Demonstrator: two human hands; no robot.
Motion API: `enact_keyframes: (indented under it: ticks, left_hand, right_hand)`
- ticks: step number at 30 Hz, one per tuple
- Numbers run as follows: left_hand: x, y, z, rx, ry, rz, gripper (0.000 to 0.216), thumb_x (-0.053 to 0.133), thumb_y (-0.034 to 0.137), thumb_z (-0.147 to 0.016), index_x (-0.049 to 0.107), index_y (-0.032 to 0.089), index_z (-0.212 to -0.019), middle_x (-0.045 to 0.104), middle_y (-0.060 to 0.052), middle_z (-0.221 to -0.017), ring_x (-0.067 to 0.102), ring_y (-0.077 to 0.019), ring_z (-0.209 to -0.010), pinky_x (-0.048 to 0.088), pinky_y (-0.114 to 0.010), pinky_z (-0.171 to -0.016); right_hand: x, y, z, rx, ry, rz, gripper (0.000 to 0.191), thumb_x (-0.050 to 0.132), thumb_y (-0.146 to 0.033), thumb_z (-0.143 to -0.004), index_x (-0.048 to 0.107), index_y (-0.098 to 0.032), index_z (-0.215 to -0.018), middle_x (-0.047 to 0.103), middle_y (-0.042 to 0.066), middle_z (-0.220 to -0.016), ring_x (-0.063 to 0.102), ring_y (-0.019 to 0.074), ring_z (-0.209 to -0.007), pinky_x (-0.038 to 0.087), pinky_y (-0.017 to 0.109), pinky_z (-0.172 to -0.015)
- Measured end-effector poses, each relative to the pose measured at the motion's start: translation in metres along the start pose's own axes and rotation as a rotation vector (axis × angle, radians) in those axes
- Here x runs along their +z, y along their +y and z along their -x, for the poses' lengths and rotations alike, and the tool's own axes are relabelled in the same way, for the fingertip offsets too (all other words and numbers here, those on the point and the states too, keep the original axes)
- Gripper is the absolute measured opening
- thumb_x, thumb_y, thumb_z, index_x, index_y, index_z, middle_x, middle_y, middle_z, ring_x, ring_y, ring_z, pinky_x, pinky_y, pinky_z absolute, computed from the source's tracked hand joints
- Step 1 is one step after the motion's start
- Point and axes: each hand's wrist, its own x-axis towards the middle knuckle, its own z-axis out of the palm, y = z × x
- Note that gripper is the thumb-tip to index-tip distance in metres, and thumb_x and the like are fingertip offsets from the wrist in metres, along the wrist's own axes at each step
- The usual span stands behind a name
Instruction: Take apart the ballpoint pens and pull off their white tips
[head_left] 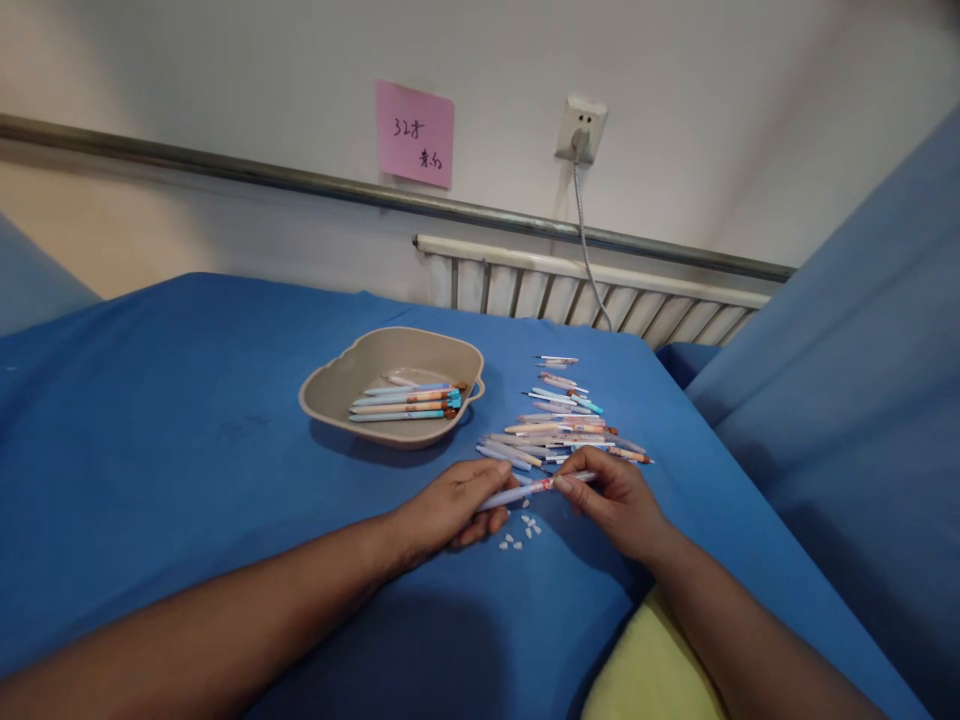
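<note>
A pale lilac pen [529,488] with a red pattern lies between my two hands, just above the blue cloth. My left hand [455,503] is closed on its left end. With thumb and fingertips, my right hand [611,500] pinches it near the right end. Several small white pieces [527,527] are scattered on the cloth below the pen. Just beyond my hands spreads a pile of pens and pen parts [559,435], white, peach, blue and brown. Left of the pile, a beige basin [394,440] holds several pens [409,403] lying side by side.
The blue cloth [187,430] covers the table. Behind it are a white radiator [525,280], a metal rail [300,180], a pink note [416,135] and a socket [583,130] with a plugged cable. A blue curtain [862,330] hangs at right; something yellow [656,665] is under my right arm.
</note>
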Motion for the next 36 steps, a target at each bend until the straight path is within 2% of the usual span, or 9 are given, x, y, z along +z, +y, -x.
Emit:
enact_keyframes:
  ticks: [3,5,11,19,25,30,33,36]
  left_hand:
    - [0.0003,0.0002,0.0001,-0.024,0.026,0.016,0.041,0.053,0.056,-0.079,0.052,0.015,-0.073,0.039,0.009,-0.048,0.025,-0.0036,-0.036,0.016,-0.017,-0.034]
    - [0.0017,-0.0013,-0.0003,-0.002,0.050,0.040,0.040,0.056,0.055,-0.077,0.048,0.016,-0.070,0.039,0.009,-0.049,0.025,-0.0036,-0.037,0.016,-0.016,-0.034]
    - [0.0051,-0.0033,-0.0001,0.075,0.145,0.028,0.031,0.061,0.046,-0.075,0.050,0.017,-0.077,0.037,0.012,-0.045,0.027,-0.0043,-0.036,0.020,-0.016,-0.036]
    - [0.0074,-0.0038,0.0018,0.140,0.239,-0.064,0.028,0.066,0.037,-0.073,0.054,0.015,-0.085,0.051,0.007,-0.056,0.044,-0.0066,-0.044,0.036,-0.018,-0.043]
    - [0.0068,-0.0057,0.0032,0.172,0.230,-0.131,0.023,0.065,0.033,-0.074,0.056,0.015,-0.085,0.055,0.004,-0.067,0.049,-0.0081,-0.051,0.042,-0.020,-0.048]
    - [0.0046,-0.0062,0.0044,0.200,0.235,-0.263,0.019,0.065,0.031,-0.074,0.059,0.016,-0.084,0.055,0.004,-0.067,0.048,-0.0089,-0.054,0.040,-0.019,-0.052]
    - [0.0044,-0.0053,0.0054,0.152,0.148,-0.314,0.024,0.055,0.039,-0.082,0.059,0.017,-0.092,0.056,0.003,-0.070,0.048,-0.0092,-0.051,0.039,-0.020,-0.049]
    - [0.0035,0.0002,0.0075,0.196,0.069,-0.458,0.029,0.047,0.041,-0.087,0.061,0.016,-0.084,0.055,0.002,-0.069,0.050,-0.0119,-0.060,0.039,-0.020,-0.055]
  right_hand:
    - [0.0009,-0.0004,0.0000,0.009,0.000,-0.016,0.019,0.060,-0.035,-0.083,0.060,-0.017,-0.076,0.052,-0.003,-0.057,0.047,0.0109,-0.053,0.035,0.022,-0.052]
    - [0.0009,-0.0004,-0.0004,0.019,0.004,-0.034,0.019,0.060,-0.035,-0.083,0.059,-0.017,-0.076,0.052,-0.003,-0.057,0.048,0.0107,-0.053,0.036,0.022,-0.051]
    - [-0.0014,0.0001,-0.0002,0.031,-0.010,-0.047,0.020,0.061,-0.037,-0.082,0.058,-0.018,-0.076,0.053,-0.003,-0.057,0.049,0.0106,-0.052,0.037,0.021,-0.051]
    - [0.0010,0.0039,0.0004,0.024,0.021,-0.025,0.023,0.059,-0.037,-0.083,0.056,-0.018,-0.071,0.052,-0.004,-0.054,0.046,0.0103,-0.050,0.036,0.022,-0.050]
    - [0.0008,0.0026,0.0001,0.040,0.000,-0.069,0.023,0.060,-0.037,-0.082,0.057,-0.018,-0.070,0.052,-0.004,-0.054,0.047,0.0101,-0.049,0.036,0.021,-0.049]
    - [-0.0005,0.0021,-0.0009,0.056,-0.026,-0.067,0.024,0.061,-0.039,-0.081,0.058,-0.018,-0.070,0.052,-0.004,-0.052,0.048,0.0107,-0.048,0.036,0.022,-0.049]
    - [-0.0015,0.0022,-0.0010,0.059,-0.023,-0.044,0.025,0.062,-0.041,-0.081,0.058,-0.018,-0.071,0.052,-0.004,-0.051,0.047,0.0108,-0.048,0.036,0.022,-0.048]
    - [-0.0030,0.0005,-0.0004,0.050,-0.025,-0.034,0.024,0.062,-0.040,-0.080,0.059,-0.018,-0.071,0.052,-0.003,-0.052,0.047,0.0107,-0.050,0.036,0.022,-0.048]
